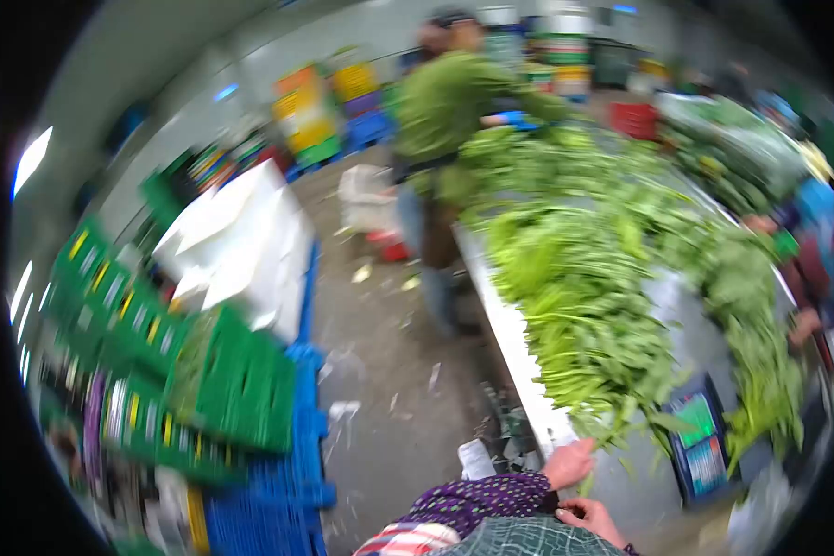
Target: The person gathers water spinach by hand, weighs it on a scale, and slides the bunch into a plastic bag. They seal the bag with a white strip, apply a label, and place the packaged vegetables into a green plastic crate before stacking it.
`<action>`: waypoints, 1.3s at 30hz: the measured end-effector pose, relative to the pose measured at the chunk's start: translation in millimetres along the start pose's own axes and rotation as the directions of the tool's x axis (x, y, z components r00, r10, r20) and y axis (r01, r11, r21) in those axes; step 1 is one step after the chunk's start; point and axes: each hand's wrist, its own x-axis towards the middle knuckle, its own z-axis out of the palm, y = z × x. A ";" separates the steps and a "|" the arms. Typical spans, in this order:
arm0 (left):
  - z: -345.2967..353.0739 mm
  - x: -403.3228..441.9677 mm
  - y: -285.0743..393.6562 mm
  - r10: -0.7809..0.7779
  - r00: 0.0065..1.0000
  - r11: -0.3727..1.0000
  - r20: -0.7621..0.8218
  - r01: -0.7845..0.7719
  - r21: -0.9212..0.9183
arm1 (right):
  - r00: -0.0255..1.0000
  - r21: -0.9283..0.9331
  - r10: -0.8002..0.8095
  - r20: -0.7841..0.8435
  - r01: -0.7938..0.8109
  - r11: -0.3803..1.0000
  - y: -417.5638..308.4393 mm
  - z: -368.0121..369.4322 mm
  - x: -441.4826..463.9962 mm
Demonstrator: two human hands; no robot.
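Across the table (626,482) sprawl leafy greens (579,296), likely light, crisp, easily bruised, best gripped by the stems (551,357), as the left hand (570,463), grip unreadable, meets their near end and the right hand (595,519) hangs half-curled, nothing visible in it.

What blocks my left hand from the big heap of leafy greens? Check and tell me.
Nothing visible: the left hand is by the near end of the leafy greens. The digital scale stands to the right, out of the way.
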 end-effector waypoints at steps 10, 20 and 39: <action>-7.8 11.5 10.1 -0.015 0.988 0.980 0.153 -0.016 0.199 | 0.945 0.234 0.091 -0.315 -0.016 0.972 75.7 -12.8 -48.3; -29.7 43.7 44.0 -0.242 0.957 0.968 0.157 0.249 -0.022 | 0.722 0.213 0.108 -0.684 0.055 0.976 106.1 -21.9 -95.2; -7.6 167.5 145.2 0.152 0.935 0.909 0.320 -0.005 -0.417 | 0.334 0.265 0.171 -0.927 0.260 0.928 72.3 -148.2 -88.6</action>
